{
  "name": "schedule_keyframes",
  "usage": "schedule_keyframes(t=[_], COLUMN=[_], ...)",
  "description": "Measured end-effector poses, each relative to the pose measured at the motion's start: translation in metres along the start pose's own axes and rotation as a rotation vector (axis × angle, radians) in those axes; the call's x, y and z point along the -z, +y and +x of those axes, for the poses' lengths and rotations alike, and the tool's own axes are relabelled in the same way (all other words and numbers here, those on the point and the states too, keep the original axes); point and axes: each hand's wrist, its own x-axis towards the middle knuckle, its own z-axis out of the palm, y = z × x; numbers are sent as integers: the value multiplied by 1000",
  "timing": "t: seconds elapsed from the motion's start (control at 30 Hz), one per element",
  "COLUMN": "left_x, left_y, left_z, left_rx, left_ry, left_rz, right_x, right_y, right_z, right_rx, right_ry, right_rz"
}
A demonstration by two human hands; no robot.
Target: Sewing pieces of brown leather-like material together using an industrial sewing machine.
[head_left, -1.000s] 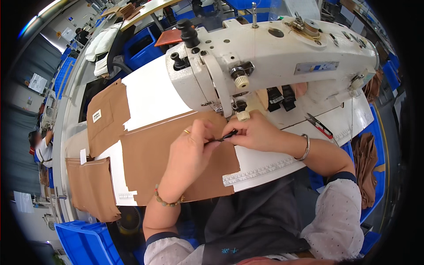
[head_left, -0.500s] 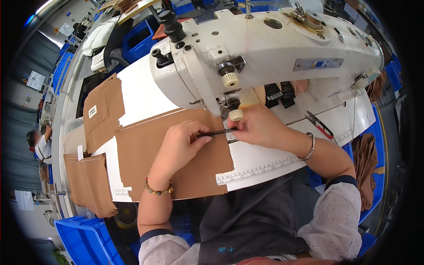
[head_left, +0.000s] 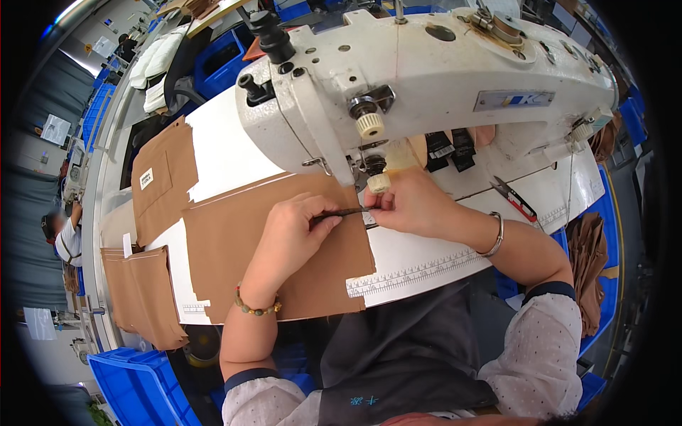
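A narrow dark strip (head_left: 348,211) is stretched between my two hands, just in front of the sewing machine's needle area. My left hand (head_left: 302,226) pinches its left end between thumb and fingers. The right end sits in the closed fingertips of my right hand (head_left: 406,202), close by a cream knob. Whether the strip is folded tape or a label, I cannot tell. Beneath the hands lies a large brown fabric panel (head_left: 231,248), flat on the white table, its top edge reaching the white sewing machine (head_left: 426,78).
Small thread snips (head_left: 515,199) with red handles lie right of my right forearm. Black tags (head_left: 451,150) rest under the machine arm. More brown pieces, one a pocketed panel (head_left: 163,181), are at the left. Blue bins (head_left: 145,383) stand below the table; a person works far left.
My right hand has shifted slightly left, and less of the dark strip shows between the hands, which looks twisted or folded narrower. The fabric panel stays nearly in place.
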Motion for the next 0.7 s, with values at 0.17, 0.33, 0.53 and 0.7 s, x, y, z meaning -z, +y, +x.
schedule_keyframes(t=[0.17,0.33,0.53,0.7], left_x=[0,0,-1,1], left_y=[1,0,0,5], left_z=[0,0,-1,-1], left_rx=[-9,5,20,18], left_ry=[9,6,25,21], left_rz=[1,6,26,93], right_x=[2,3,5,3], right_y=[1,0,-1,3], right_z=[1,2,2,1], right_rx=[-62,-92,-87,-86], right_ry=[-39,-46,-42,-32], right_rz=[93,104,67,84])
